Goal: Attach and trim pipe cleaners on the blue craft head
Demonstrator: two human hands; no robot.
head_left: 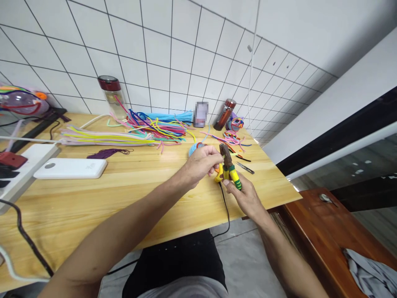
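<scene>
My right hand (245, 194) grips the green and yellow handles of a pair of pliers (228, 166), jaws pointing up and away. My left hand (203, 162) is closed in a pinch right at the plier jaws, holding a small piece I cannot make out, with a bit of orange showing under the fingers. Both hands hover over the right part of the wooden table (130, 198). A blue round object (192, 148) lies just behind my left hand. Small snips (245, 167) lie on the table to the right of the pliers.
A heap of coloured pipe cleaners (139, 130) lies at the back. Two bottles (111, 97) (225, 115), a small colourful figure (236, 123), a white power bank (71, 168) and a power strip (21, 171) stand around. A brown bench (328, 231) with grey cloth (369, 271) is at right.
</scene>
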